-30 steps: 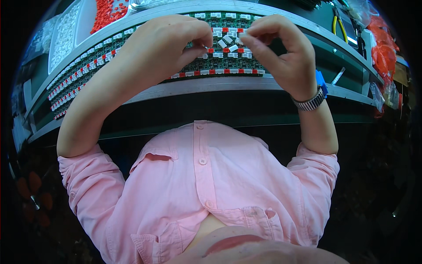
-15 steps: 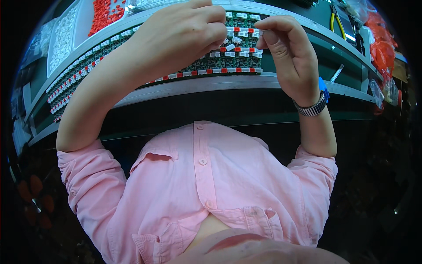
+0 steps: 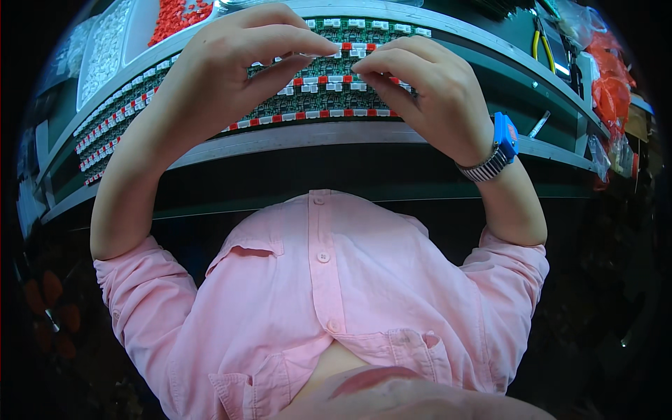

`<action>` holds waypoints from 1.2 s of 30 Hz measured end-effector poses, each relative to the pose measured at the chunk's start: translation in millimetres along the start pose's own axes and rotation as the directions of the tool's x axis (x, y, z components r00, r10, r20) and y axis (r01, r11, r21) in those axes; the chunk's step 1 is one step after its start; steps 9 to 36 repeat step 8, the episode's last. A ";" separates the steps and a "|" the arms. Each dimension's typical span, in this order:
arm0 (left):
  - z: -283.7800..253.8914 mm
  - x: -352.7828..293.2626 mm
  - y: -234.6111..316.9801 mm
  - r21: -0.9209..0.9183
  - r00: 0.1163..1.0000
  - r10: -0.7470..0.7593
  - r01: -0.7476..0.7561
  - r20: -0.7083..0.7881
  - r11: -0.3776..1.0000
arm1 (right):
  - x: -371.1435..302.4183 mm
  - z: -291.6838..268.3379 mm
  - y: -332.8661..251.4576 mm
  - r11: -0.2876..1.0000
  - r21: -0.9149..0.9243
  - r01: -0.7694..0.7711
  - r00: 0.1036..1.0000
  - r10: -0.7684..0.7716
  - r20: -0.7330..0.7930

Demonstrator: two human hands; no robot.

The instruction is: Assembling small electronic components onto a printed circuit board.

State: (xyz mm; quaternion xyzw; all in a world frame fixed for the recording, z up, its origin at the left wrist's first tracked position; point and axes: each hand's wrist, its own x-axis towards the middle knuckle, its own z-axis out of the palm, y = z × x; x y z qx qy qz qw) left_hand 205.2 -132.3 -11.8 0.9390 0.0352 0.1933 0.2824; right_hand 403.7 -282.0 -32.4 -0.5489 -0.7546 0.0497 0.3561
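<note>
Rows of green circuit boards (image 3: 336,66) with red and white connectors lie side by side in a metal-edged frame. Above their middle, my left hand (image 3: 234,59) has its index finger stretched to a red and white connector row, with its thumb apart below. A small pale sliver shows under that index finger; I cannot make out what it is. Over the boards' right end is my right hand (image 3: 430,91), palm down, thumb and index fingertips close together at a connector row. Whatever lies between those fingertips is hidden.
White connectors fill a clear tray (image 3: 105,52) at the far left, beside a tray of red connectors (image 3: 178,21). Yellow-handled pliers (image 3: 537,45) and red plastic bags (image 3: 607,70) are at the right. A metal rail (image 3: 308,134) runs along the near edge.
My left hand has opened out from a closed grip. My right hand has moved left and turned palm down over the boards. The loose white connectors on the boards no longer show.
</note>
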 end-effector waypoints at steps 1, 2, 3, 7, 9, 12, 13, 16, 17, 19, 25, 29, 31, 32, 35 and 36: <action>-0.5 -1.1 -0.6 -0.005 1.000 0.000 0.000 -0.004 1.000 | 2.1 0.4 -1.2 0.998 -0.056 0.029 1.000 -0.028 0.008; -0.6 -1.7 -1.0 -0.010 1.000 0.002 -0.002 -0.007 1.000 | 4.2 0.8 -2.3 0.992 -0.111 0.057 0.998 -0.056 0.016; -0.7 -2.6 -0.9 -0.012 1.000 0.001 -0.001 -0.008 1.000 | 7.3 1.1 -4.0 0.992 -0.112 0.058 0.998 -0.056 0.019; 0.5 -3.0 0.2 -0.044 1.000 -0.019 0.019 -0.001 0.999 | 21.2 -0.2 -9.3 0.978 -0.114 0.177 0.982 -0.184 -0.053; 0.7 -3.5 0.2 -0.045 1.000 -0.020 0.020 -0.001 0.999 | 21.3 0.2 -8.9 0.978 -0.114 0.176 0.982 -0.183 -0.052; 0.7 -3.5 0.2 -0.045 1.000 -0.020 0.020 -0.001 0.999 | 21.3 0.2 -8.9 0.978 -0.114 0.176 0.982 -0.183 -0.052; 0.7 -3.5 0.2 -0.045 1.000 -0.020 0.020 -0.001 0.999 | 21.3 0.2 -8.9 0.978 -0.114 0.176 0.982 -0.183 -0.052; 0.7 -3.5 0.2 -0.045 1.000 -0.020 0.020 -0.001 0.999 | 21.3 0.2 -8.9 0.978 -0.114 0.176 0.982 -0.183 -0.052; 0.7 -3.5 0.2 -0.045 1.000 -0.020 0.020 -0.001 0.999 | 21.3 0.2 -8.9 0.978 -0.114 0.176 0.982 -0.183 -0.052; 0.7 -3.5 0.2 -0.045 1.000 -0.020 0.020 -0.001 0.999 | 21.3 0.2 -8.9 0.978 -0.114 0.176 0.982 -0.183 -0.052; 0.7 -3.5 0.2 -0.045 1.000 -0.020 0.020 -0.001 0.999 | 21.3 0.2 -8.9 0.978 -0.114 0.176 0.982 -0.183 -0.052; 0.7 -3.5 0.2 -0.045 1.000 -0.020 0.020 -0.001 0.999 | 21.3 0.2 -8.9 0.978 -0.114 0.176 0.982 -0.183 -0.052; 0.7 -3.5 0.2 -0.045 1.000 -0.020 0.020 -0.001 0.999 | 21.3 0.2 -8.9 0.978 -0.114 0.176 0.982 -0.183 -0.052; 0.7 -3.5 0.2 -0.045 1.000 -0.020 0.020 -0.001 0.999 | 21.3 0.2 -8.9 0.978 -0.114 0.176 0.982 -0.183 -0.052; 0.7 -3.5 0.2 -0.045 1.000 -0.020 0.020 -0.001 0.999 | 21.3 0.2 -8.9 0.978 -0.114 0.176 0.982 -0.183 -0.052; 0.7 -3.5 0.2 -0.045 1.000 -0.020 0.020 -0.001 0.999 | 21.3 0.2 -8.9 0.978 -0.114 0.176 0.982 -0.183 -0.052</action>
